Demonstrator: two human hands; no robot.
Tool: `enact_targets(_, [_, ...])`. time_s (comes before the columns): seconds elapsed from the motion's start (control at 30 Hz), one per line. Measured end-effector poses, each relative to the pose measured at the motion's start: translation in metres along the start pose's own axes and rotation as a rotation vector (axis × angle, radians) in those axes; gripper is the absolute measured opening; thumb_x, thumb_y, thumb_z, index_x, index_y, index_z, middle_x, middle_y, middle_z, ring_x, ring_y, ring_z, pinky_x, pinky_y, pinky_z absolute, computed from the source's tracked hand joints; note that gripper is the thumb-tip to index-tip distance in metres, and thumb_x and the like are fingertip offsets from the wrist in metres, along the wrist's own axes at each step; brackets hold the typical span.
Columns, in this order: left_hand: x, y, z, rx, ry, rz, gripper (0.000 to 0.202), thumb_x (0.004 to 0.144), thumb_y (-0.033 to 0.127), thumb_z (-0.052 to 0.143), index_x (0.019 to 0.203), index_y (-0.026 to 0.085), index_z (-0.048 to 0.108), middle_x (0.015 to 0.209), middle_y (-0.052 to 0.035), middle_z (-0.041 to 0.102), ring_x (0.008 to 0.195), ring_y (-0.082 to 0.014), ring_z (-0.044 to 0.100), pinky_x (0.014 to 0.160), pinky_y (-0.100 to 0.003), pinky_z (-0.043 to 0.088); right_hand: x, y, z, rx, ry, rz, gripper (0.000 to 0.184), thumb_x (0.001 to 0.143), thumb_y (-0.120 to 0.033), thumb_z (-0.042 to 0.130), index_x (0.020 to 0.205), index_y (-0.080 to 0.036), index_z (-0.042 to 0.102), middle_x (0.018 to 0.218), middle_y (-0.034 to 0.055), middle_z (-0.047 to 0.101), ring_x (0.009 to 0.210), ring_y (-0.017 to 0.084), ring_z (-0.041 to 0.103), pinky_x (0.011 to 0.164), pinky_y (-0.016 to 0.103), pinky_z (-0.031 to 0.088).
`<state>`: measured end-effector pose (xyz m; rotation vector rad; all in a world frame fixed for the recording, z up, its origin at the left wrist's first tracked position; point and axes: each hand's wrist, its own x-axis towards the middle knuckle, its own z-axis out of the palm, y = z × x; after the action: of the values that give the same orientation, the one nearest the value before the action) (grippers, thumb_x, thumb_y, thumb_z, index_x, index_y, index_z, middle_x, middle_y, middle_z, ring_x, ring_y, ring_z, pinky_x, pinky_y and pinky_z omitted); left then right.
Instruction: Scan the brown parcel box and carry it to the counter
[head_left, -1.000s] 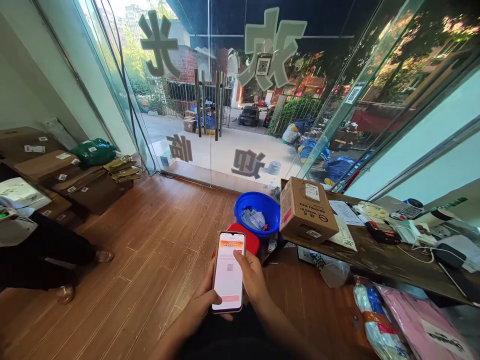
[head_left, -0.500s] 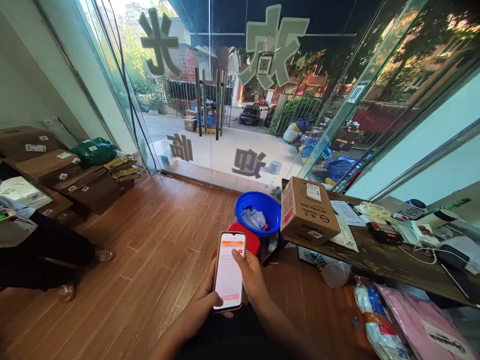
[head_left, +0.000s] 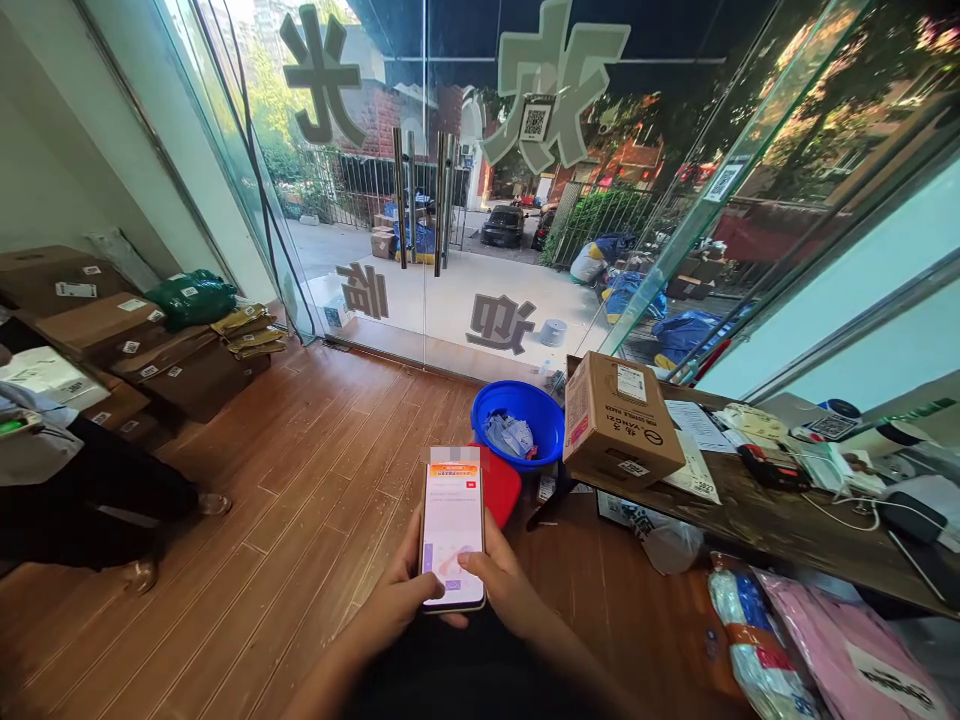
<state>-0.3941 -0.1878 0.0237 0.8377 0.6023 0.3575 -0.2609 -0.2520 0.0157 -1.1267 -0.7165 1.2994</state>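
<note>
A lit smartphone (head_left: 454,525) is held upright in front of me, low in the middle of the head view. My left hand (head_left: 405,585) wraps its left edge, with the thumb on the lower left of the screen. Around the right edge closes my right hand (head_left: 502,580), its thumb over the lower right of the screen. The display is pale, with an orange banner on top and purple shapes near the bottom; its text is too small to read. Just beyond the phone is a red stool-like seat (head_left: 499,488), partly hidden by it.
A blue basin (head_left: 553,425) holding crumpled paper stands ahead. To the right, a dark table (head_left: 780,520) bears a cardboard carton (head_left: 619,420) and clutter. Wrapped packages (head_left: 765,640) lie below. Cartons (head_left: 187,375) are stacked left, near another person (head_left: 82,490). Glass doors (head_left: 360,230) stand ahead.
My right thumb has moved down from the upper part of the screen to its lower right. Purple shapes now show low on the display. The phone has shifted slightly left.
</note>
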Motion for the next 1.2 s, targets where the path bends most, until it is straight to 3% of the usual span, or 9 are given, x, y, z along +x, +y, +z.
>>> enact_targets(0.17, [0.001, 0.001, -0.001, -0.031, -0.002, -0.014, 0.116, 0.052, 0.008, 0.048, 0.145, 0.031, -0.017, 0.142, -0.0087, 0.042, 0.104, -0.0283, 0.056, 0.057, -0.027, 0.052, 0.004, 0.002, 0.003, -0.046, 0.049, -0.019, 0.063, 0.069, -0.045, 0.065, 0.123, -0.023, 0.041, 0.085, 0.0017, 0.059, 0.067, 0.016, 0.048, 0.066, 0.031, 0.042])
enact_targets(0.5, [0.000, 0.006, 0.001, -0.003, 0.000, -0.013, 0.114, 0.054, 0.008, 0.046, 0.144, 0.031, -0.020, 0.135, -0.0091, 0.049, 0.094, -0.0265, 0.061, 0.057, -0.031, 0.055, 0.005, 0.000, -0.001, -0.003, 0.006, -0.015, 0.063, 0.063, -0.028, 0.054, 0.125, -0.021, 0.043, 0.091, 0.0015, 0.063, 0.064, 0.015, 0.050, 0.063, 0.030, 0.040])
enact_targets(0.7, [0.003, 0.004, -0.003, -0.034, -0.023, -0.011, 0.112, 0.056, 0.006, 0.046, 0.143, 0.034, -0.020, 0.132, -0.0094, 0.053, 0.092, -0.0278, 0.062, 0.060, -0.037, 0.058, 0.005, 0.000, -0.004, 0.001, -0.010, -0.006, 0.064, 0.061, -0.026, 0.054, 0.124, -0.021, 0.044, 0.093, 0.0025, 0.064, 0.068, 0.017, 0.052, 0.063, 0.030, 0.039])
enact_targets(1.1, [0.007, 0.002, -0.008, -0.023, -0.054, -0.001, 0.112, 0.059, 0.006, 0.045, 0.141, 0.036, -0.024, 0.130, -0.0078, 0.054, 0.091, -0.0259, 0.062, 0.059, -0.035, 0.058, 0.004, -0.003, 0.001, -0.108, 0.024, 0.000, 0.064, 0.068, -0.034, 0.061, 0.127, -0.021, 0.040, 0.087, 0.0023, 0.061, 0.076, 0.019, 0.052, 0.067, 0.032, 0.042])
enact_targets(1.2, [0.005, 0.004, -0.006, -0.024, -0.060, -0.004, 0.111, 0.059, 0.006, 0.044, 0.141, 0.035, -0.025, 0.126, -0.0072, 0.057, 0.090, -0.0254, 0.062, 0.059, -0.034, 0.057, 0.005, -0.003, -0.001, -0.081, -0.018, -0.007, 0.065, 0.064, -0.030, 0.058, 0.126, -0.021, 0.043, 0.091, 0.0025, 0.061, 0.077, 0.019, 0.052, 0.068, 0.032, 0.041])
